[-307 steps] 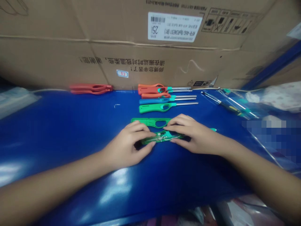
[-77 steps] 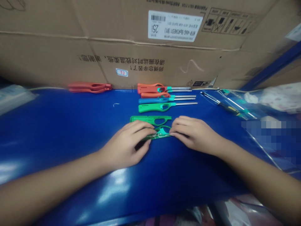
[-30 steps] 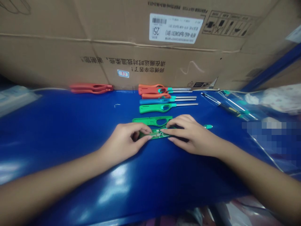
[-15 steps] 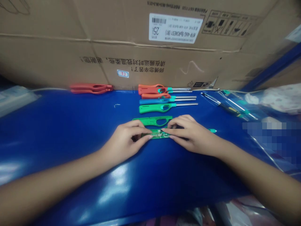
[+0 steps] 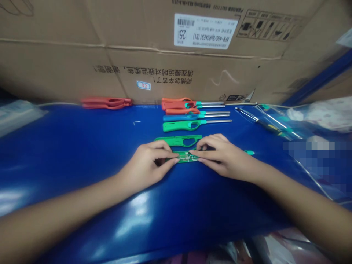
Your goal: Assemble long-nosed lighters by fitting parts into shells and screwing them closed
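Fingers of left hand (image 5: pixel 150 165) and right hand (image 5: pixel 224 157) are pinching a light, thin, probably fragile green lighter shell (image 5: pixel 187 157) by its edges.

1. The open lighter (image 5: pixel 187 157) lies on the table (image 5: pixel 82 146), between the left hand (image 5: pixel 145 167) and the right hand (image 5: pixel 222 157).
2. A loose shell (image 5: pixel 178 140) lies just behind it, with a row of lighters (image 5: pixel 189 115) farther back.
3. The box (image 5: pixel 110 66) stands behind everything.
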Motion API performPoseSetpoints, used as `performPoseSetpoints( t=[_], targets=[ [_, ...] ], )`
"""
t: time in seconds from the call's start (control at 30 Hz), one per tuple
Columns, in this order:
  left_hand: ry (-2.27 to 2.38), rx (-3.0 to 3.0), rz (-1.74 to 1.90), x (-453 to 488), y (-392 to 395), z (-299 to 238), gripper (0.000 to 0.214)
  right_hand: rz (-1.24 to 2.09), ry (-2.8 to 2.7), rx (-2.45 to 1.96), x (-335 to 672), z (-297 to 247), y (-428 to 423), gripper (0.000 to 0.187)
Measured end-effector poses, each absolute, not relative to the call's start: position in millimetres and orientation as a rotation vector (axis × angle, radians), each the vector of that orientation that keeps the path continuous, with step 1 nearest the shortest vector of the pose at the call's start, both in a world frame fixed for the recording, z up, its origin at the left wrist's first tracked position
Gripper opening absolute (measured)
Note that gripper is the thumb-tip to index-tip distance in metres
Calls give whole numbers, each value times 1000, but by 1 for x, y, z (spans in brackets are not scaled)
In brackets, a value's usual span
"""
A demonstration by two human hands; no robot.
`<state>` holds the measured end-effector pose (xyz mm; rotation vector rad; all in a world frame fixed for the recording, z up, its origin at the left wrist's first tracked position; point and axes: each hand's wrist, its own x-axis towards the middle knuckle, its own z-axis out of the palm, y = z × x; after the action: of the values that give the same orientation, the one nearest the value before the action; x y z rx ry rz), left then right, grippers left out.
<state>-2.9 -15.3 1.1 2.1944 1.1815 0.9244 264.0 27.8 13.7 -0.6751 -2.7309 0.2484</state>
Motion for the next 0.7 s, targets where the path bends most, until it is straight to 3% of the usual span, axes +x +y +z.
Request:
performPoseSetpoints(
  t=[0.43, 0.7],
  targets=[
    [1167, 2248, 978, -2, -17, 1, 11, 185, -2901, -585, 265, 24, 23, 40],
    [1203, 2288, 977, -4, -18, -1, 14, 350, -2704, -714, 269, 23, 30, 40]
  ],
)
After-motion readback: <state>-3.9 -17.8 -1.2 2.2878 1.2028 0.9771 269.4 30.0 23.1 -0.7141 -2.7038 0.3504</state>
